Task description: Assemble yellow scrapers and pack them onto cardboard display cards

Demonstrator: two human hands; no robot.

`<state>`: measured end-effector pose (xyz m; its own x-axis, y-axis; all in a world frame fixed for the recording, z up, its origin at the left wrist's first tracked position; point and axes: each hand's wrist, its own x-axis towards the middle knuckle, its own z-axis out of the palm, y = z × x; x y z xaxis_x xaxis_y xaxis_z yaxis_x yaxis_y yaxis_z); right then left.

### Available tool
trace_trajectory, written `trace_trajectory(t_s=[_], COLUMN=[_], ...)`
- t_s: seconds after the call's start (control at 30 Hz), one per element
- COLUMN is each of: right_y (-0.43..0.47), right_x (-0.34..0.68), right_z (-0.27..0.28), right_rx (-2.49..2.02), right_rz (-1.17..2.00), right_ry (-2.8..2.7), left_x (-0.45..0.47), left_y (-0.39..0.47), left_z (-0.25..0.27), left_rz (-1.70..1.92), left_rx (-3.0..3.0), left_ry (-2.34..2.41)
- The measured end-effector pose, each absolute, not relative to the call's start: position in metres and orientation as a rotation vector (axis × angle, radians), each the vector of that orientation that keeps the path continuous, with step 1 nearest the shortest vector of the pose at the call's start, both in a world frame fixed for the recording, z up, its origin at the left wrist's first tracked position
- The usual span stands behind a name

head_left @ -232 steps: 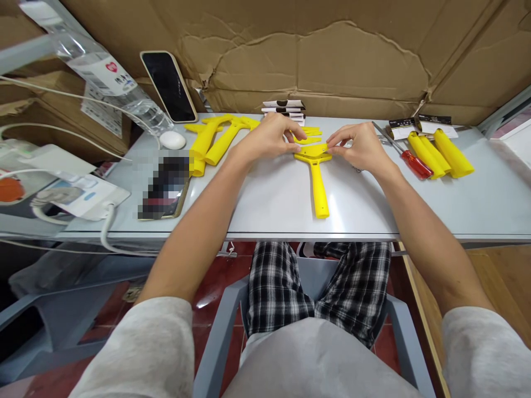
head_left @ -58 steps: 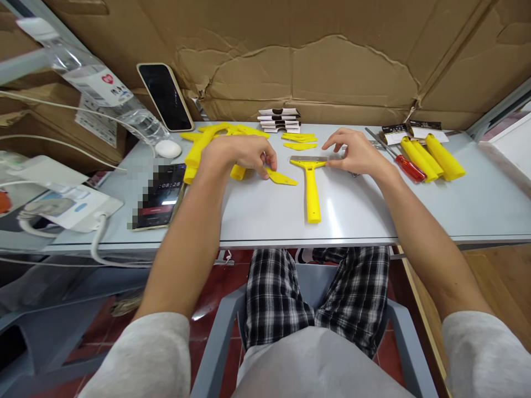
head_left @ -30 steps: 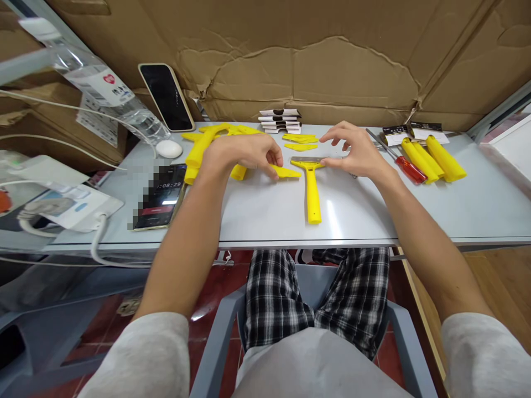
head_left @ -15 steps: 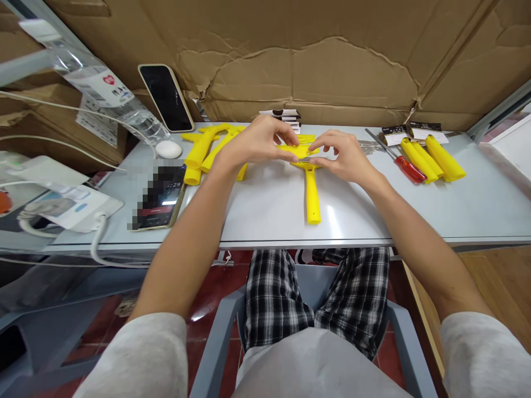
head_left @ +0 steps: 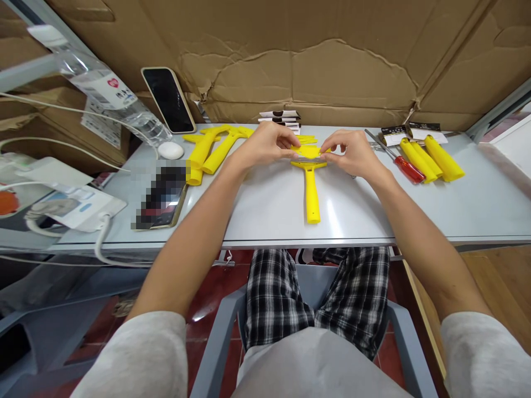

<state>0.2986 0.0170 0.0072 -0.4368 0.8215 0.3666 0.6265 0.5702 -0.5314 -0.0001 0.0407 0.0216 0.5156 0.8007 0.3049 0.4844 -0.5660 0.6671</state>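
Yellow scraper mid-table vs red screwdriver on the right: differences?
Color: the yellow scraper is mostly yellow; the screwdriver is red with a metal shaft.
Shape: the scraper widens into a T at its far end; the screwdriver narrows.
Pose: the scraper runs nearly upright in the view; the screwdriver slants.
Shared: both lie on the table.

Bright-yel scraper [head_left: 312, 193] w/ silvery blade [head_left: 307, 160] on pale-grey table [head_left: 269, 213]. Just beyond scraper: yel plate [head_left: 309, 150]. R of scraper: red-handled screwdriver [head_left: 409, 169], yel tubes [head_left: 444, 158]. L of scraper: yel T-handles [head_left: 222, 153]. Behind scraper: brown cardboard [head_left: 332, 69]. Below scraper: blk/wht plaid trousers [head_left: 276, 298].
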Motion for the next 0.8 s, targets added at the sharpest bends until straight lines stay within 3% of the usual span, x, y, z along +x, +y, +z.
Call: trace_trajectory(t_s=[0.8], right_y=[0.0245], right_x=[0.2987], right_z=[-0.0017], right_rx=[-1.194], right_rz=[0.443], right_ry=[-2.321], left_x=[-0.0013], left_y=[0.0450], left_z=[0.0181], left_rz=[0.650], left_rx=[2.348], left_ry=[1.155])
